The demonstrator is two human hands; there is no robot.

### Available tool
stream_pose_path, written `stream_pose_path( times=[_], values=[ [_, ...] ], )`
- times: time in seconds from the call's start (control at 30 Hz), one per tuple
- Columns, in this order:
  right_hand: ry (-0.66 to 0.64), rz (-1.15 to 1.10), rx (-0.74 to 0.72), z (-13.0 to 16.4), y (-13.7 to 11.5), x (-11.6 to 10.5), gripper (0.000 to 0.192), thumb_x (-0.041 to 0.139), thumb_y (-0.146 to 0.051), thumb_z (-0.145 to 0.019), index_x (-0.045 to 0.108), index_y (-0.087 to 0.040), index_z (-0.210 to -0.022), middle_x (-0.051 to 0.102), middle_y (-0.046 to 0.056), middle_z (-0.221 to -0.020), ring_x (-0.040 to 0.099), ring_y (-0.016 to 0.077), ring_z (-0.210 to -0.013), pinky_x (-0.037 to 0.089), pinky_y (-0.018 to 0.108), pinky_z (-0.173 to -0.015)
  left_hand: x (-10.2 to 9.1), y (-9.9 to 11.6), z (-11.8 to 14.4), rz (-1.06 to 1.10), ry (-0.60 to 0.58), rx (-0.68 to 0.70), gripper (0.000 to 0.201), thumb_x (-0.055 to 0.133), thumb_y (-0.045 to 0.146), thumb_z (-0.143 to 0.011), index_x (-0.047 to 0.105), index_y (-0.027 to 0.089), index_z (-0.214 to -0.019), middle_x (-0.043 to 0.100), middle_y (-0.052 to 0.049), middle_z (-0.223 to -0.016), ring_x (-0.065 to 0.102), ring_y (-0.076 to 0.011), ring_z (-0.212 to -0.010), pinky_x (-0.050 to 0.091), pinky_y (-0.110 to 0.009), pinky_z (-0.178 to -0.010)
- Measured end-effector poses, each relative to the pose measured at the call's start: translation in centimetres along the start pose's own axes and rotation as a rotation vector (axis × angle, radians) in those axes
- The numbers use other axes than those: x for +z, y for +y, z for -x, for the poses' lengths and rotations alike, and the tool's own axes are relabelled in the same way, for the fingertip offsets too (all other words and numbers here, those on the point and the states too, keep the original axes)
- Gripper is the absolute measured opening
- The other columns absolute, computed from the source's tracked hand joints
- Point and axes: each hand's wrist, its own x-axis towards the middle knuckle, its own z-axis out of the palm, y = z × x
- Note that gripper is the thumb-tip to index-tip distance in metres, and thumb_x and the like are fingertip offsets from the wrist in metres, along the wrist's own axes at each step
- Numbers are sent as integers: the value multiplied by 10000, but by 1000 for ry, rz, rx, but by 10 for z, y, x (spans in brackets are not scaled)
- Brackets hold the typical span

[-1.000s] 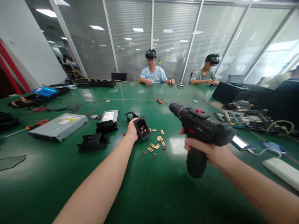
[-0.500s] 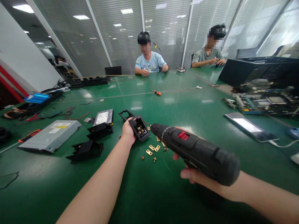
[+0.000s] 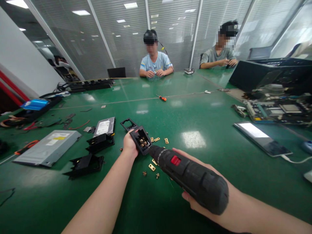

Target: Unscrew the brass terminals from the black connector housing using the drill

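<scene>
Black, ribbed plastic makes up the drill (image 3: 192, 177), a stubby barrel with a red switch on top, gripped in the right hand (image 3: 195, 198), whose fingers are curled round the handle beneath it. Its knurled nose meets the socket (image 3: 140, 140), a small square black housing with brass contacts glinting inside, tilted up on the glossy green table (image 3: 207, 156) and pinched at its near edge by the left hand (image 3: 129, 144), fingers closed on it. Flat brass tabs (image 3: 156, 139) and tiny screws lie scattered just beside and under the drill. Left of the hand sit angular black brackets (image 3: 85, 164), a hard drive (image 3: 104, 126) with a white label, and a flat grey metal case (image 3: 47, 148). A phone (image 3: 262, 138) with a lit screen lies well to the right. Compared with half a second ago, the drill has swung lower and forward, its tip now at the socket's face rather than just short of it; the left hand has kept its hold.
</scene>
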Motion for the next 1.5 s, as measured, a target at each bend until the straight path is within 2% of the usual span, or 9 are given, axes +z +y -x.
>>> stream_pose_path(
  times=[0.4,0.57,0.7,0.9,1.03,1.13,1.23,1.37,1.5],
  values=[
    [25,-46,30,-1,-1,6,916,790,-186,-847,403,-352,-1661,819,69,-1119,810,298,-940,700,391,-753,3,0,4,-74,-8,101,96,618,288,-785,646,197,-771,701,-29,-668,674,-218,-569,585,-343,-588],
    [24,-44,20,-2,-1,4,906,780,-161,-836,434,-354,-1650,775,88,-1321,807,287,-1000,696,392,-831,1,-1,4,-93,-37,105,115,636,300,-789,667,189,-782,686,-22,-654,668,-214,-564,566,-322,-555],
    [55,-61,-8,4,11,-2,961,756,-80,-811,427,-422,-1646,756,60,-1361,763,180,-750,662,296,-662,-2,-3,3,-100,-71,89,134,665,311,-781,685,180,-807,697,-28,-681,676,-216,-585,565,-321,-572],
    [118,-385,288,10,24,-2,660,776,-215,-860,613,-272,-1497,787,108,-1251,712,121,-578,612,269,-582,0,-10,-1,-81,-34,160,123,704,313,-742,666,207,-790,670,6,-649,677,-214,-604,562,-308,-586],
    [194,-548,345,5,28,5,527,790,-257,-814,698,-184,-1328,805,125,-1180,688,112,-536,570,262,-562,-1,-11,-5,-44,-31,168,100,682,299,-733,645,215,-773,659,11,-634,684,-220,-612,565,-313,-596],
    [131,-374,270,3,26,2,556,789,-247,-863,661,-238,-1405,792,109,-1214,710,131,-566,600,281,-564,0,-10,-5,-50,-30,170,102,660,297,-752,622,205,-727,645,8,-618,663,-203,-571,548,-303,-586],
    [55,-83,182,3,16,-5,765,763,-222,-900,482,-309,-1607,788,106,-1258,740,159,-626,647,318,-604,3,-8,-2,-58,-42,141,103,646,284,-760,620,197,-711,637,7,-598,627,-186,-513,535,-298,-564],
    [-14,349,-58,1,0,-5,938,797,-149,-803,416,-226,-1657,772,145,-1331,785,298,-1059,634,427,-937,4,-4,3,-68,-104,94,89,619,267,-766,641,185,-739,671,-32,-603,662,-224,-525,563,-337,-566],
    [-85,403,-79,-1,-5,6,992,792,-189,-843,304,-226,-1707,776,147,-1327,764,317,-1130,573,484,-1040,2,0,6,-85,-158,41,161,576,257,-792,694,150,-812,747,-106,-689,696,-257,-550,589,-383,-574]
  ],
)
